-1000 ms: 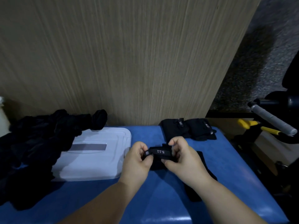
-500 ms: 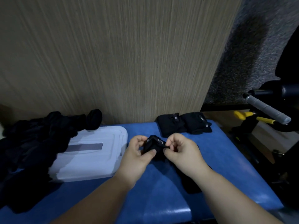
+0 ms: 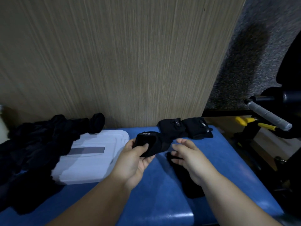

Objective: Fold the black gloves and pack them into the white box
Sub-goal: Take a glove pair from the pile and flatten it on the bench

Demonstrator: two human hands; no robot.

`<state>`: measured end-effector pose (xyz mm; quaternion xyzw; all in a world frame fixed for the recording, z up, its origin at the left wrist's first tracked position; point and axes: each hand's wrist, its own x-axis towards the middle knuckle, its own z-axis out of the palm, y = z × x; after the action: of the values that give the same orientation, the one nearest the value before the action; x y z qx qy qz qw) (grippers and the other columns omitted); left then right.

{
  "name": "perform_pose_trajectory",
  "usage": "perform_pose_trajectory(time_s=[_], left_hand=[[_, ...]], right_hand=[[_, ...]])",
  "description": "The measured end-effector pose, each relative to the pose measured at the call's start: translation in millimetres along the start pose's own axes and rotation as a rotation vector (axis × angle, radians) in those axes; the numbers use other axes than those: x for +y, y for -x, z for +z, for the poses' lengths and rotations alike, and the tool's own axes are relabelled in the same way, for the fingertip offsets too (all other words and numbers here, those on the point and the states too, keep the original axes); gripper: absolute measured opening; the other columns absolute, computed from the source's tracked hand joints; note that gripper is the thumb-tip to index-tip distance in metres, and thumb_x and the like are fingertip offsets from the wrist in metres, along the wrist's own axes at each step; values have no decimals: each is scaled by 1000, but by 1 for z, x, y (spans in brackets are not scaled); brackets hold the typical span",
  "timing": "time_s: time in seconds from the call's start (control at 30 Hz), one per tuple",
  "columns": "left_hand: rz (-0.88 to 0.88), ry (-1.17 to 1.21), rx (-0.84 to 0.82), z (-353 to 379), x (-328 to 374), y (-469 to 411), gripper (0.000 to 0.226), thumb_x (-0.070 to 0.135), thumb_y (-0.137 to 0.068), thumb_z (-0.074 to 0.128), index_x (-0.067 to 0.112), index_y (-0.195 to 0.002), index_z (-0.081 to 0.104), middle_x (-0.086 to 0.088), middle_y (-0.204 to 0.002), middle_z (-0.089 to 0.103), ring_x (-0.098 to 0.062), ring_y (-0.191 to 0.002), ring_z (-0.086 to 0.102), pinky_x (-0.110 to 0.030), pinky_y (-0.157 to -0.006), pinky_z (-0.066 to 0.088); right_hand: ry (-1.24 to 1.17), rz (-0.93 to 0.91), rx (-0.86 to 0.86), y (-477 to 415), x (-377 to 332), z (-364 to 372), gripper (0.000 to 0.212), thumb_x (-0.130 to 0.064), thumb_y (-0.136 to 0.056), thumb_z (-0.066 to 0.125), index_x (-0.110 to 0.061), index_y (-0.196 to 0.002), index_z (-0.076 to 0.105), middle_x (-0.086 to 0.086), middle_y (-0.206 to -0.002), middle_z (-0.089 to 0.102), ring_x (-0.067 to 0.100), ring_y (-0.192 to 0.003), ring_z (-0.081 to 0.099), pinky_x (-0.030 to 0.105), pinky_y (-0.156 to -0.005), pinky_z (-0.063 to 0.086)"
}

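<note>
Glove (image 3: pixel 156 142), black, folded: held in left hand (image 3: pixel 135 162), grip closed round it, thumb on top, just right of white box (image 3: pixel 91 163). Right hand (image 3: pixel 192 159): grip slack, fingers loosely curled, holding nothing, above flat black glove (image 3: pixel 184 180) on blue counter (image 3: pixel 154 201). Two folded gloves (image 3: pixel 172 129) side by side at counter's back edge; black pile (image 3: pixel 32 147) overlapping box's left side.

Likely a gym or exercise room, blue padded counter (image 3: pixel 219 154) like a workout bench, black metal equipment with grey-taped handle (image 3: pixel 268 116) and yellow grips (image 3: pixel 241 121) beside it, wood-grain wall panel (image 3: pixel 114 62) behind, speckled grey carpet-like surface (image 3: pixel 260 43) beyond
</note>
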<state>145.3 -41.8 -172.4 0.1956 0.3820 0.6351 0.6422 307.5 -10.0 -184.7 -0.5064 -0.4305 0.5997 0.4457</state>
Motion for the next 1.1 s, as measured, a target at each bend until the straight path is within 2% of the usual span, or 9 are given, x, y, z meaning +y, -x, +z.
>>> perform_pose_trajectory(time_s=[0.13, 0.27, 0.37, 0.47, 0.57, 0.63, 0.77, 0.87, 1.1], left_hand=[[-162, 213, 30, 8, -2, 4, 26, -4, -95, 44, 0, -118, 55, -13, -91, 71, -15, -68, 70, -21, -54, 56], [-318, 136, 12, 11, -6, 7, 29, -3, -94, 46, -3, -121, 57, -15, -96, 71, -16, -68, 70, -21, -54, 57], [-362, 7, 8, 12, -9, 10, 22, -5, -92, 50, -2, -112, 60, -11, -79, 70, -11, -54, 66, -19, -49, 55], [-376, -118, 37, 10, -9, 9, 25, -4, -97, 42, -1, -117, 57, -16, -98, 67, -8, -50, 62, -18, -46, 53], [-383, -217, 41, 8, -6, 9, 31, -3, -99, 32, 4, -117, 57, -12, -91, 66, -9, -49, 62, -19, -45, 52], [-374, -320, 1, 7, -4, 10, 28, 6, -99, 36, 9, -114, 59, -10, -91, 70, -14, -62, 67, -24, -52, 54], [-354, -421, -138, 3, -1, 10, 46, 58, -89, 46, 24, -116, 64, -5, -112, 71, -22, -108, 65, -39, -92, 50], [-274, -545, -180, 4, -5, 11, 57, 60, -72, 61, 26, -117, 62, 2, -110, 72, -15, -107, 66, -36, -90, 52], [-207, -540, 61, 1, -10, 0, 46, 57, -91, 49, 21, -115, 66, -1, -103, 74, -19, -99, 69, -42, -95, 52]], right_hand=[[-309, 214, -185, 2, 1, 0, 61, -29, -71, 73, -6, -125, 56, 12, -111, 61, 26, -105, 63, 33, -82, 54], [-407, 208, -309, 5, -4, 0, 29, -22, -73, 69, -11, -99, 67, 10, -101, 70, 22, -98, 65, 32, -88, 51], [-318, 84, -240, 4, -5, 1, 15, -17, -73, 68, -17, -88, 65, 4, -90, 71, 16, -83, 63, 28, -79, 50], [-329, 18, -138, 3, -6, 1, 5, -14, -85, 64, -18, -87, 63, 2, -89, 72, 15, -82, 66, 29, -79, 49], [-294, -21, -75, 2, -6, 0, 7, -16, -90, 61, -21, -85, 61, -1, -85, 72, 11, -79, 65, 26, -73, 48], [-248, -25, -43, 1, -6, 0, 11, -19, -90, 62, -23, -81, 58, -3, -77, 67, 7, -66, 60, 22, -59, 42], [-73, -53, -12, 2, -3, 0, 16, -28, -88, 66, -20, -88, 52, -1, -68, 54, 6, -52, 48, 21, -48, 35], [28, -90, -24, 5, -3, 4, 23, -29, -88, 67, -19, -79, 48, -4, -60, 50, 5, -47, 45, 19, -43, 34], [46, -38, -138, 11, -7, 4, 24, -15, -82, 73, -19, -75, 50, -7, -57, 53, 5, -52, 48, 20, -49, 34]])
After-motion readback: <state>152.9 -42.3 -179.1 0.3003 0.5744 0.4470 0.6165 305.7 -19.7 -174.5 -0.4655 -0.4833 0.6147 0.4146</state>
